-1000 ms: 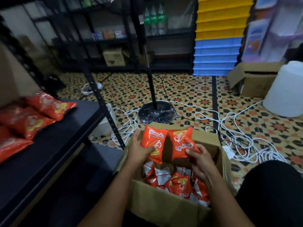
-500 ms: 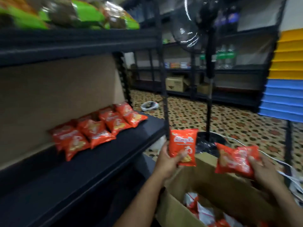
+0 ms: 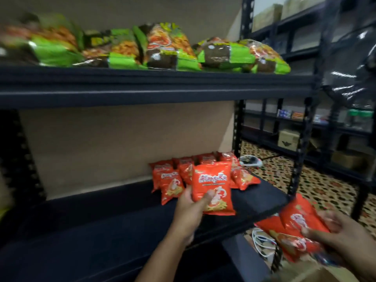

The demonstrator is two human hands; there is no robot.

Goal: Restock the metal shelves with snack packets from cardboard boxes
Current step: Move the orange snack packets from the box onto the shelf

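Head view: left hand (image 3: 188,206) grips one glossy orange packet (image 3: 212,188) over the dark metal shelf (image 3: 122,224), at six o'clock from the stocked row (image 3: 173,180). Placing looks underway; next, set it beside them. Right hand (image 3: 343,235), at four o'clock, clutches crinkly packets (image 3: 295,226), blurred.

Right hand (image 3: 343,239) motion-blurred; fingers indistinct, number of red packets (image 3: 295,231) in its grip unclear. Box (image 3: 317,273) below right hand cut by bottom edge, contents hidden. Left hand (image 3: 190,208) thumb covers lower print of its packet (image 3: 212,188). Packet row (image 3: 175,176) behind left hand partly hidden, count unclear. Green bags (image 3: 53,47) far above left hand smeared, labels unreadable.
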